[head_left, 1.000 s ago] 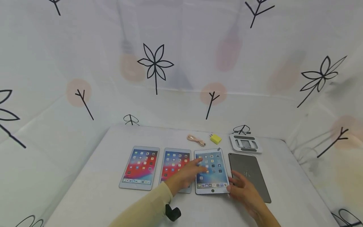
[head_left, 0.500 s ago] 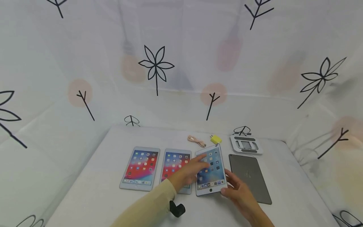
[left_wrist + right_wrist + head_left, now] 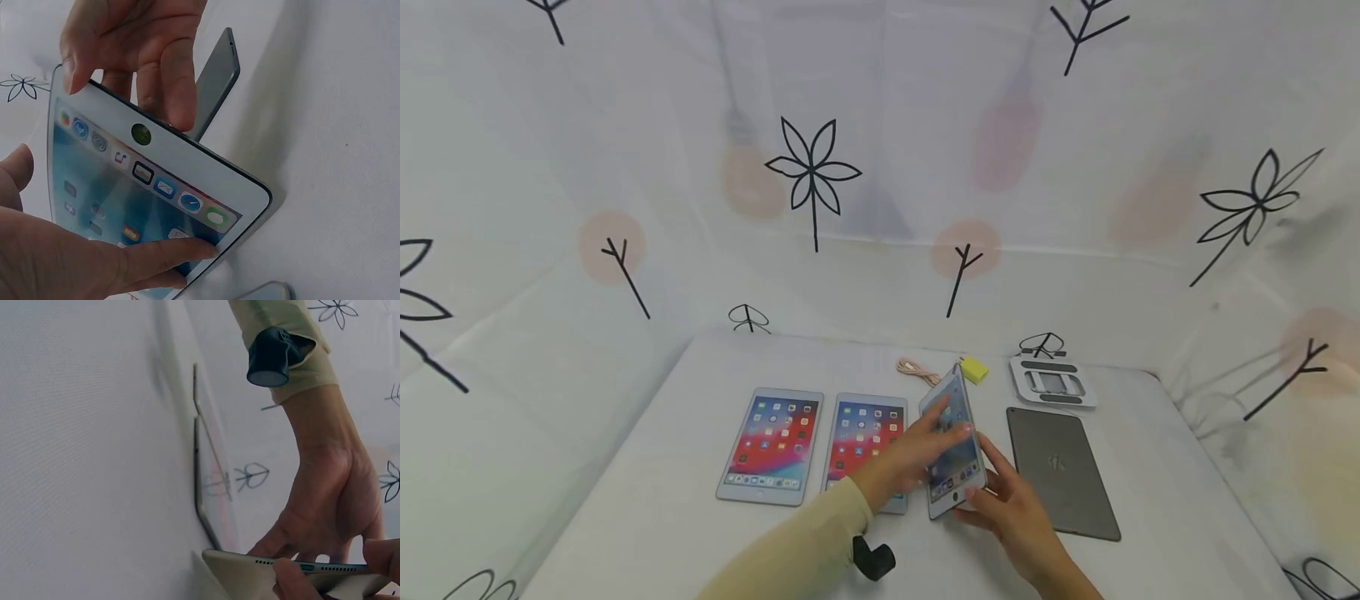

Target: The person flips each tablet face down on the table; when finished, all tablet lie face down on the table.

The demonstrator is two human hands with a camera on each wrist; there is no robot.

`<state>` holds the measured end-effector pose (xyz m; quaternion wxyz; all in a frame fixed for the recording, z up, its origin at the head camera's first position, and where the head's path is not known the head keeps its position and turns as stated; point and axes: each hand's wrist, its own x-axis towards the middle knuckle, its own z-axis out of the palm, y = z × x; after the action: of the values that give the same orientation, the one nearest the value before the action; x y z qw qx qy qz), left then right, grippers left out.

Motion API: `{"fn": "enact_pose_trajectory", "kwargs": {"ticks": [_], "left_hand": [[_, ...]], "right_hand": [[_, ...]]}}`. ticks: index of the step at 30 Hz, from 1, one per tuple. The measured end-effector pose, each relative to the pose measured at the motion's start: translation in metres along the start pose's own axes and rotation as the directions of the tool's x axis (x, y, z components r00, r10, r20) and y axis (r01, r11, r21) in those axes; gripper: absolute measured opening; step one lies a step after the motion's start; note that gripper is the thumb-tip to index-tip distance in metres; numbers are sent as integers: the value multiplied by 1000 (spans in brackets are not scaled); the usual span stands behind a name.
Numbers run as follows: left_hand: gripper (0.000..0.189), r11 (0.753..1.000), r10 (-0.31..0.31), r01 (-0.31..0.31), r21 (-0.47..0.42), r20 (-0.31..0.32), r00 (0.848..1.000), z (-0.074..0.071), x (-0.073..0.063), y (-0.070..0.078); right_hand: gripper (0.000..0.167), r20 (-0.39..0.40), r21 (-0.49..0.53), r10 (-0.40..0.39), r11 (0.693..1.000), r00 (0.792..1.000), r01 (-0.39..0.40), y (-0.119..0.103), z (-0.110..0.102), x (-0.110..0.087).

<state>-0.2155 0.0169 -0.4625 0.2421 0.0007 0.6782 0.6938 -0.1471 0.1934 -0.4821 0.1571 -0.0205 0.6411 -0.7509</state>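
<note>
A white-framed tablet (image 3: 957, 468) with a lit blue home screen stands tilted up on its lower left side. My right hand (image 3: 1015, 517) grips its lower right part, thumb on the front rim and fingers behind, as the left wrist view shows of this right hand (image 3: 140, 50). My left hand (image 3: 913, 454) lies across the screen with its fingers stretched out; in the left wrist view, a fingertip of the left hand (image 3: 69, 256) reaches the side rim. From the right wrist view the tablet's bottom edge (image 3: 300, 565) with its port faces the camera.
Two tablets with red-blue screens, one at far left (image 3: 771, 446) and one beside it (image 3: 861, 425), lie flat. A dark tablet (image 3: 1063, 479) lies back-up at right. Behind are a coiled cable (image 3: 913, 368), a yellow charger plug (image 3: 975, 370) and a folded grey stand (image 3: 1052, 383).
The white tablet has gone from lying flat to tilted up, its right side raised and turned leftward. The right hand has moved left with it; the left hand has shifted slightly right.
</note>
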Motion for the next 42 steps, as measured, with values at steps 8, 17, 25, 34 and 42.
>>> {"fn": "enact_pose_trajectory", "kwargs": {"ticks": [8,17,25,34,42], "left_hand": [[82,994,67,-62,-94,45,997,4,1,1],[76,924,158,-113,-366,95,983,9,2,-4],[76,846,226,-187,-500,18,974,7,-8,-7],[69,776,260,-265,-572,-94,961,-1,-5,-11],[63,803,257,-263,-535,-89,962,-10,0,-14]], "right_hand": [[82,-119,-199,-64,979,991,40,-12,16,-7],[62,-182,-695,-330,710,926,117,-14,28,-12],[60,6,-836,-595,438,803,330,-2,14,-10],[83,-80,-658,-213,745,974,109,0,-31,-5],[93,-57,-409,-29,913,998,3,0,-50,-4]]}}
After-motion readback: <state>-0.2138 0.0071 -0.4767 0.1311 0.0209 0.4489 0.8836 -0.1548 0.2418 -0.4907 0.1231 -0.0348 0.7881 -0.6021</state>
